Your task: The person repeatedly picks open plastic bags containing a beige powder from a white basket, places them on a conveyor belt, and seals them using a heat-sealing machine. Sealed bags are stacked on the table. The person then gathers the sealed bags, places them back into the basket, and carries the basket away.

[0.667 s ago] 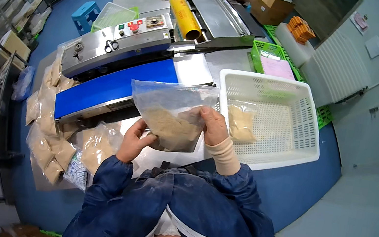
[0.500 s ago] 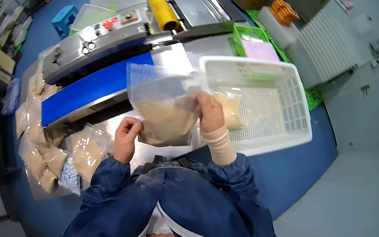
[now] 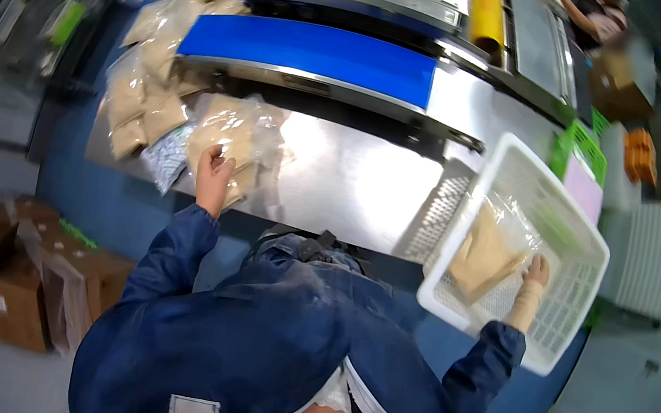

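My left hand [image 3: 215, 175] is at the table's front left. Its fingers are curled, closed on a clear plastic bag of tan powder [image 3: 222, 127] in the heap there. Inside the white basket [image 3: 524, 153] at the right lies another clear bag of tan powder [image 3: 482, 257], tilted across the bottom. My right hand [image 3: 538, 274] reaches into this basket and grips the bag's right edge, its fingers partly hidden.
More tan bags [image 3: 134, 110] and a blue-and-white packet [image 3: 168, 157] crowd the table's left end. A blue conveyor belt [image 3: 311, 55] runs behind. Beyond the basket are a green crate [image 3: 564, 153] and a yellow roll [image 3: 486, 15]. Cardboard boxes [image 3: 17, 304] stand on the floor.
The bag held before me in both hands has gone right, into the white basket, with my right hand. My left hand has moved left to the heaped bags. The view has turned.
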### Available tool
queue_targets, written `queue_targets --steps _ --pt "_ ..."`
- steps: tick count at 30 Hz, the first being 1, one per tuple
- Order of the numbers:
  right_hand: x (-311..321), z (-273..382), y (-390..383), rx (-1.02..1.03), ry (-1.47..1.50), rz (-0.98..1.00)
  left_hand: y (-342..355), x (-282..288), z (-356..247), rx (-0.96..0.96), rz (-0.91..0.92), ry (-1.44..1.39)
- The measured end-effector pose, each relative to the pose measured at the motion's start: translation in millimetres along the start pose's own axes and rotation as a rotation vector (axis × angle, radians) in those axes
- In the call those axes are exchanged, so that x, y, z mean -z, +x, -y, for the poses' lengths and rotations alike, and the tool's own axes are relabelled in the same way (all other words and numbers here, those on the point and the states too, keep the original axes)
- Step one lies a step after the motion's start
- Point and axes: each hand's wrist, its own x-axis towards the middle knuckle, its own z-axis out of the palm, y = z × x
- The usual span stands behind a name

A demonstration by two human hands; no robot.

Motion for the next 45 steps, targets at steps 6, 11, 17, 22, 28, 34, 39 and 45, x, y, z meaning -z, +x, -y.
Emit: queue_targets --steps 6,11,17,22,28,34,39,45 --pt "-66.5 163.8 -28.8 0.517 0.028 0.234 25.6 67.9 104.0 0.264 -0.445 0.565" --pt "-194.1 274.3 -154.4 0.689 0.029 0.814 59.4 59.4 157.0 0.445 -0.206 0.049" --pt "-305.0 322.5 -235.0 0.739 0.19 1.024 73.3 55.8 127.6 0.584 -0.003 -0.166" --pt "-325.6 395.3 -213.9 0.91 0.087 0.837 66.9 67.4 139.3 0.649 0.203 -0.636" --pt "-356.7 365.8 -220.9 0.772 -0.004 0.848 52.8 72.1 117.4 0.621 0.302 -0.72" --pt "-350.2 435.3 -198.3 0.859 0.227 0.648 60.5 88.3 90.1 0.568 0.366 -0.823" --pt "-340.5 440.1 -181.6 0.845 0.259 0.576 114.9 63.3 76.0 0.706 0.362 -0.902" --pt "-305.9 434.4 -150.9 0.706 0.268 0.557 136.4 42.7 109.4 0.837 0.343 -0.985"
